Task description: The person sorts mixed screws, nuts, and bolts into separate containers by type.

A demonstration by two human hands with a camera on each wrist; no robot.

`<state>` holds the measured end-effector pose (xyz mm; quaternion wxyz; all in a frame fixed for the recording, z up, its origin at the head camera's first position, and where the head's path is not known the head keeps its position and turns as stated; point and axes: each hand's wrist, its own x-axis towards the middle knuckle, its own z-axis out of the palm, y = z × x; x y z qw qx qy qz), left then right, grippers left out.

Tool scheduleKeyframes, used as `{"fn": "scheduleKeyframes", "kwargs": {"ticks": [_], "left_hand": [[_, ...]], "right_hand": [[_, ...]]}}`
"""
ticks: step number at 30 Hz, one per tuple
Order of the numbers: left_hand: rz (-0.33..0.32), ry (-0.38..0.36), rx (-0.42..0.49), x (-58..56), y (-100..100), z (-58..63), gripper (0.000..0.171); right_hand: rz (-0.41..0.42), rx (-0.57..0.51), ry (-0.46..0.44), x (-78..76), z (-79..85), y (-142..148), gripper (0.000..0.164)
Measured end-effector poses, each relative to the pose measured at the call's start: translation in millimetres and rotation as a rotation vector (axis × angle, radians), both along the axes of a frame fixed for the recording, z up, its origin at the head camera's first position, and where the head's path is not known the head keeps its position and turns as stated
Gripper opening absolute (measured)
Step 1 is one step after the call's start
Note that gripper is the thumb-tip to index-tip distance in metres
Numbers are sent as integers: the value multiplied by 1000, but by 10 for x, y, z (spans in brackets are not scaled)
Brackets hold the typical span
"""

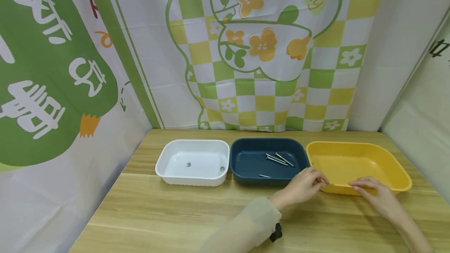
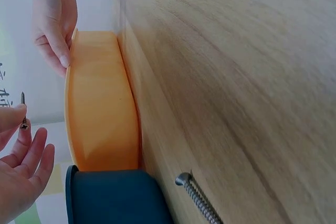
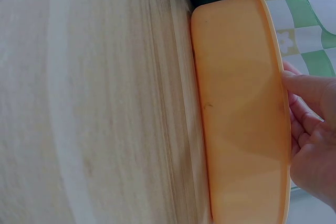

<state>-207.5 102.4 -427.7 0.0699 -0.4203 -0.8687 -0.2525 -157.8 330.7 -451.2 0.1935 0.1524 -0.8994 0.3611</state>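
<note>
My left hand (image 1: 305,186) pinches a small pointed screw (image 2: 23,111) between thumb and finger, above the near left part of the yellow bin (image 1: 355,146). The screw stands point up in the left wrist view. At the bin's near rim, my right hand (image 1: 377,198) grips the edge, thumb outside and fingers behind the wall, as the right wrist view shows. Long screws (image 1: 277,160) lie in the dark blue bin (image 1: 242,175), beside a thinner metal piece (image 1: 265,176). Another threaded screw (image 2: 198,199) lies on the wooden table in the left wrist view.
A white bin (image 1: 190,182) at the left holds two small metal nuts (image 1: 188,164). All three bins stand side by side along the back of the wooden table (image 1: 147,214). Printed curtains (image 1: 253,100) hang behind and at the sides.
</note>
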Motion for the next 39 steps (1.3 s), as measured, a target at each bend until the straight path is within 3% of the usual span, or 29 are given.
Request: {"fn": "scheduleKeyframes", "kwargs": {"ticks": [18, 27, 39], "left_hand": [[134, -32, 38, -69, 250, -81, 11], [143, -31, 33, -91, 325, -107, 10], [166, 24, 20, -90, 373, -160, 10]], "right_hand": [[7, -19, 32, -4, -19, -13, 11], [-6, -7, 12, -7, -11, 2, 11], [0, 5, 11, -8, -4, 8, 11]]}}
